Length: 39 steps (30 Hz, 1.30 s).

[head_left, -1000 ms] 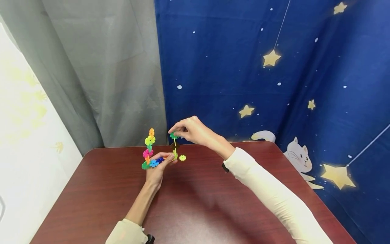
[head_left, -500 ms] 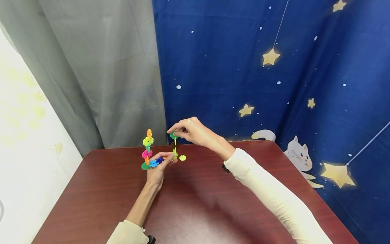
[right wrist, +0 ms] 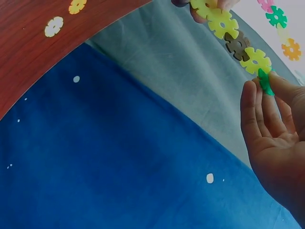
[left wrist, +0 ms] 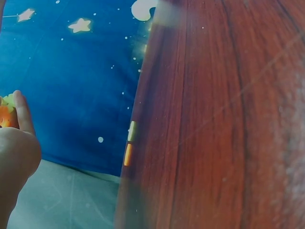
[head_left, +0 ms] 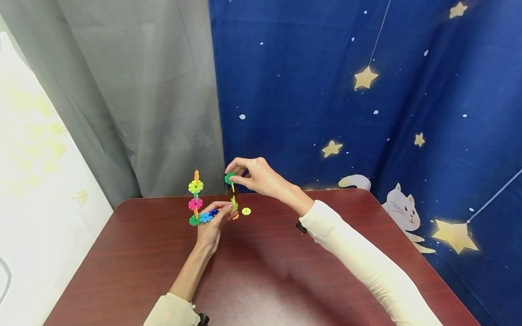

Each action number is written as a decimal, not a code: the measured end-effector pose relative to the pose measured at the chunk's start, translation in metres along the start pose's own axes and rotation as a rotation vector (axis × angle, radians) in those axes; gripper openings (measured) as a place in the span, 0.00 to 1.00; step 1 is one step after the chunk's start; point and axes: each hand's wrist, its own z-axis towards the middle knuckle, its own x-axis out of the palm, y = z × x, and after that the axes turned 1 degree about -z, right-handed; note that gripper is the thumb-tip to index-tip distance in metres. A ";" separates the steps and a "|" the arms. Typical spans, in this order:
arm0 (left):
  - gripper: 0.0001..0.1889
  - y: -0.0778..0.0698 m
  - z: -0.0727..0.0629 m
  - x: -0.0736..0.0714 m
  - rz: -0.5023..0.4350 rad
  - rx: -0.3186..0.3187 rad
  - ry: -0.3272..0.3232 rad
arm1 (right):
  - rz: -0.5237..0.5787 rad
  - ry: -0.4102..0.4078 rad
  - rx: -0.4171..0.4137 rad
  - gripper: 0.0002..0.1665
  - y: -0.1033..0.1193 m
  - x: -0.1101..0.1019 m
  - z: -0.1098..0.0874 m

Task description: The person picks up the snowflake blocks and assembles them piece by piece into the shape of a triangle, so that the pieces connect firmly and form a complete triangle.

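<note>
A U-shaped chain of colourful plastic snowflake discs is raised over the far part of the table. My left hand (head_left: pixel 210 228) grips its lower run, where a blue disc (head_left: pixel 206 218) shows beside the hand. On the left rises a column with a pink disc (head_left: pixel 195 204) and an orange disc (head_left: pixel 196 175) on top. The right column has yellow discs and a dark brown disc (right wrist: pixel 237 45). At its top, my right hand (head_left: pixel 261 177) pinches a green disc (right wrist: pixel 265 82) between thumb and fingers, right at the edge of a yellow disc (right wrist: pixel 256 61).
A loose yellow disc (head_left: pixel 246 211) and an orange disc (right wrist: pixel 77 5) lie on the dark red wooden table (head_left: pixel 261 280) near its far edge. Behind the table hang a grey curtain (head_left: pixel 163 113) and a blue star-patterned curtain (head_left: pixel 293 90).
The left column of discs has swung slightly left and turned, so its discs face the head view more. Both hands keep their hold, with only slight shifts.
</note>
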 end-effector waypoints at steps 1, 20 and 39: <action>0.10 0.000 0.000 0.000 -0.002 0.002 0.001 | 0.002 -0.003 -0.002 0.12 0.000 0.000 0.000; 0.04 -0.006 0.004 -0.004 -0.068 0.032 0.018 | 0.096 -0.097 0.227 0.13 -0.039 0.015 -0.019; 0.02 -0.004 0.006 -0.005 -0.066 0.027 0.026 | -0.078 0.100 0.443 0.15 -0.134 0.096 -0.045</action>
